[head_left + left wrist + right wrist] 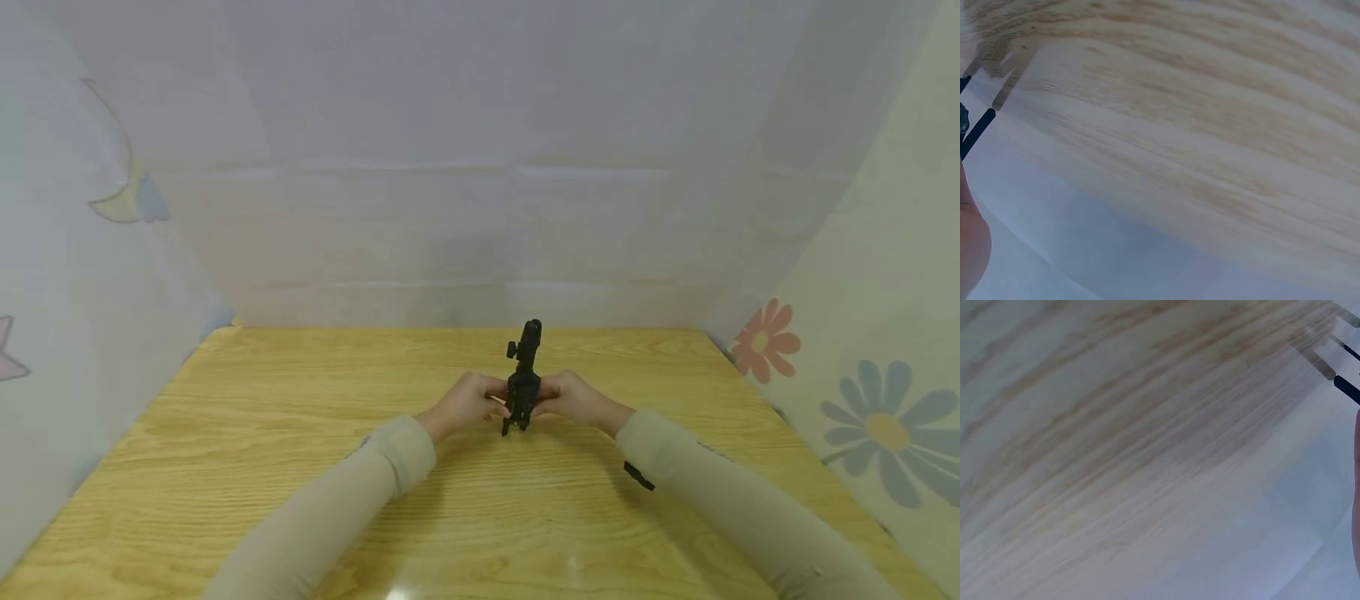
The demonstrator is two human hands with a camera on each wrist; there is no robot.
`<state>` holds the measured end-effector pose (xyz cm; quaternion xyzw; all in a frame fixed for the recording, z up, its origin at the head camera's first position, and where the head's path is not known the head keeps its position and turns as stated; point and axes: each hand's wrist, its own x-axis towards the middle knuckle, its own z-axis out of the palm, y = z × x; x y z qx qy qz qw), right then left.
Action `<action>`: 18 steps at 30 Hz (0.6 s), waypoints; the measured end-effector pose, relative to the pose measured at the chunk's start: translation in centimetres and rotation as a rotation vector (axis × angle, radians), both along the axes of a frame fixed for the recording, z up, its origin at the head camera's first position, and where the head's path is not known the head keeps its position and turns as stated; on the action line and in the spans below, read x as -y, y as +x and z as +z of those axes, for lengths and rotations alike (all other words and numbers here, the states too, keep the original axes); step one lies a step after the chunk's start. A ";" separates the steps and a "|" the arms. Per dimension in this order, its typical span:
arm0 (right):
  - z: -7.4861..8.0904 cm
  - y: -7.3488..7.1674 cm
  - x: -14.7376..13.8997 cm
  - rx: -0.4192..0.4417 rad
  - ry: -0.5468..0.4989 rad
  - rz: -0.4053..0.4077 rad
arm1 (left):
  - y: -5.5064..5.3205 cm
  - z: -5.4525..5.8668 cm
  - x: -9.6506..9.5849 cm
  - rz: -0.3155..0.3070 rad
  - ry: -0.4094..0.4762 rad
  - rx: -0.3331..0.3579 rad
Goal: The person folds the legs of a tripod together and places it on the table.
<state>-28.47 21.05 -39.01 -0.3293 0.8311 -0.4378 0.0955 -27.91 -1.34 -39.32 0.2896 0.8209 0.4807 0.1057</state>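
A black mini tripod [525, 379] with a small side knob [512, 349] stands near the middle of the wooden table, its upper part leaning slightly right. My left hand [468, 400] holds its lower part from the left, thumb and fingers on either side of a leg. From the right, my right hand [576, 397] grips it at the same height, its fingertips partly hidden behind the black body. A dark leg [977, 132] shows at the left wrist view's edge, and another leg [1347, 389] in the right wrist view; both end close to their reflections on the tabletop.
The wooden table [300, 375] runs back to a pale cloth wall [480, 242]. Printed side walls with flowers [885, 429] and a moon [120, 200] flank it. A black strap [638, 475] hangs below the right sleeve.
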 end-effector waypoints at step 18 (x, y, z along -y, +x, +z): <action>0.0 0.7 -0.6 -0.120 0.051 -0.074 | 0.2 -0.3 -0.1 -0.001 0.024 -0.097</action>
